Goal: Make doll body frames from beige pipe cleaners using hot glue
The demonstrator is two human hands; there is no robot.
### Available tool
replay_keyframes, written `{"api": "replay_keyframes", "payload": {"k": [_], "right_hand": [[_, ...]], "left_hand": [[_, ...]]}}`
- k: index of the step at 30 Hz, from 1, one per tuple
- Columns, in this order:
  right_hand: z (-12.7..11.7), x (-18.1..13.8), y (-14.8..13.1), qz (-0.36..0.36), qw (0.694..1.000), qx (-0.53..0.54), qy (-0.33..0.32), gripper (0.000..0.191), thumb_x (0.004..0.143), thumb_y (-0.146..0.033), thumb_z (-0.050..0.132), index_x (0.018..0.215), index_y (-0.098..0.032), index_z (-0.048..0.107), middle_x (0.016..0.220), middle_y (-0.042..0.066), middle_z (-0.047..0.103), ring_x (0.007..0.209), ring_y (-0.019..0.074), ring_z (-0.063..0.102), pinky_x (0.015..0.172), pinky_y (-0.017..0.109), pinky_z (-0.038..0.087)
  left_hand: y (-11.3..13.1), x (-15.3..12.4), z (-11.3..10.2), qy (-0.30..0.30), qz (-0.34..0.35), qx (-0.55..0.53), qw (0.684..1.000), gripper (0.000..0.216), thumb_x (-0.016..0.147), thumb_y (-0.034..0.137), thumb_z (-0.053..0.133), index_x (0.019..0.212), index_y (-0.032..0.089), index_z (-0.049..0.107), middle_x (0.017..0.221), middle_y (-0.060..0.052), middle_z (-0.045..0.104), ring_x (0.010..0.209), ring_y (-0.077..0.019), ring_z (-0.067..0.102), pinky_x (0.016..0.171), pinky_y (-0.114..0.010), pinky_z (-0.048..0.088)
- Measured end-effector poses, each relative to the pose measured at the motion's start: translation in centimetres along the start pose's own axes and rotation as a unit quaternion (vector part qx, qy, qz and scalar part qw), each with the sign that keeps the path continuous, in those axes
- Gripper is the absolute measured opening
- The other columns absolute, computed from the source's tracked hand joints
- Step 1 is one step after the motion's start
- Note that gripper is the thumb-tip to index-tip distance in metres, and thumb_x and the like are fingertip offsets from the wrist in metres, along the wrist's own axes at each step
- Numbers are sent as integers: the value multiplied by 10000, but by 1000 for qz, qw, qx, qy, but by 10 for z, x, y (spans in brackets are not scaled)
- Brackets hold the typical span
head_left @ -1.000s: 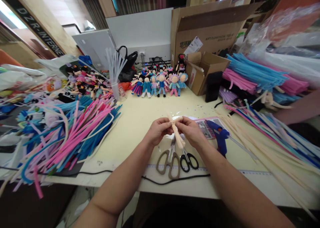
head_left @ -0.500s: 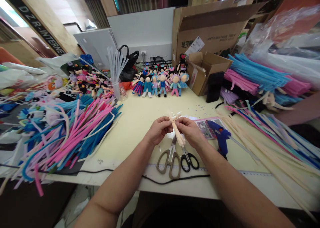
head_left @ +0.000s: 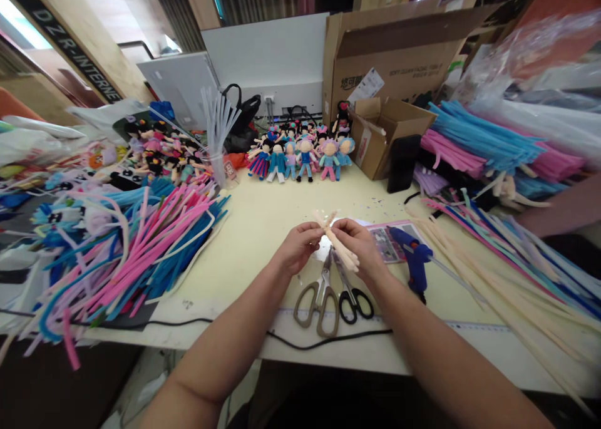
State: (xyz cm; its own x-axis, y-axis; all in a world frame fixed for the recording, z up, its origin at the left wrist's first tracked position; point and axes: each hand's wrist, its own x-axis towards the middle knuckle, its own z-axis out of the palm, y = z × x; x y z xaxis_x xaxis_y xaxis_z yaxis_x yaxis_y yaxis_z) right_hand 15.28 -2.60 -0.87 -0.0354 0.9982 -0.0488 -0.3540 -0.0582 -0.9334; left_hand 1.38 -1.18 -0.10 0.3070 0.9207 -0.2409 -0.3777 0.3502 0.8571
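Between my two hands is a small bundle of cream pipe cleaners [head_left: 342, 251], pinched near its upper end. Short ends stick up above my fingers, and the longer ends slant down to the right. My left hand [head_left: 300, 246] is closed on its left side, thumb and fingertips together. From the right, my right hand [head_left: 359, 244] pinches the same bundle. Below it on the table lie grey-handled scissors [head_left: 318, 304] and black-handled scissors [head_left: 355, 305]. A blue glue gun [head_left: 416, 260] rests to the right of my right hand, on the edge of a printed sheet [head_left: 385, 241].
Pink and blue pipe cleaners [head_left: 154, 247] are heaped at left. Several finished dolls [head_left: 305, 156] stand at the back, beside an open cardboard box [head_left: 399, 125] and a black phone [head_left: 404, 163]. Loose cream pipe cleaners [head_left: 493, 272] lie at right. A black cable [head_left: 323, 341] crosses the front edge.
The bundle's lower ends have swung to the right and spread slightly. Both hands keep their pinch, with only small finger shifts. Nothing else has moved.
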Motion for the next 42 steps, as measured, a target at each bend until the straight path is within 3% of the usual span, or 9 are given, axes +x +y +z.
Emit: {"api": "replay_keyframes", "payload": {"k": [7,12,18,24,30,36,42], "right_hand": [[4,2,7,-12,998,46,45,250,579,-350,753,660,-199,570,577,-50,520,482,85,441,463,228,340],[3,3,10,15,996,81,40,213,591,-315,759,671,-195,601,564,-49,528,467,76,446,456,219,354],[2,1,8,-6,996,92,4,198,591,-275,767,730,-204,643,649,-25,607,537,94,519,539,244,416],[4,0,0,8,996,87,-9,207,603,-295,770,724,-198,633,584,-27,590,521,105,510,500,240,382],[0,2,-1,21,995,102,3,189,574,-268,784,697,-192,662,640,-25,624,564,94,511,532,228,382],[3,1,1,17,998,61,-10,200,587,-275,770,734,-190,664,678,-12,647,607,124,549,615,265,425],[2,0,3,5,1000,-17,-8,193,644,-303,715,770,-170,653,659,-10,633,599,122,542,586,255,396]], "left_hand": [[-7,-1,8,47,14,-26,998,186,558,263,755,627,150,625,615,25,518,552,-59,407,530,-208,300],[-10,0,7,56,19,-33,998,151,561,238,745,638,156,644,583,32,506,548,-66,404,539,-218,296],[-7,-3,6,25,-3,-22,999,141,590,232,728,684,156,654,598,19,551,571,-77,465,537,-220,279],[-1,-5,6,-33,-15,0,999,160,596,259,708,647,118,652,585,-23,586,561,-94,493,519,-232,271],[3,-3,-1,-80,-53,-3,995,245,617,279,707,806,129,669,688,-32,633,604,-93,541,525,-207,306],[1,-3,-2,-43,-6,61,997,191,610,269,713,694,129,614,605,-7,604,545,-72,506,516,-204,297],[0,-2,-1,-12,32,113,993,140,607,227,667,677,129,595,569,7,580,524,-74,493,530,-216,312]]}}
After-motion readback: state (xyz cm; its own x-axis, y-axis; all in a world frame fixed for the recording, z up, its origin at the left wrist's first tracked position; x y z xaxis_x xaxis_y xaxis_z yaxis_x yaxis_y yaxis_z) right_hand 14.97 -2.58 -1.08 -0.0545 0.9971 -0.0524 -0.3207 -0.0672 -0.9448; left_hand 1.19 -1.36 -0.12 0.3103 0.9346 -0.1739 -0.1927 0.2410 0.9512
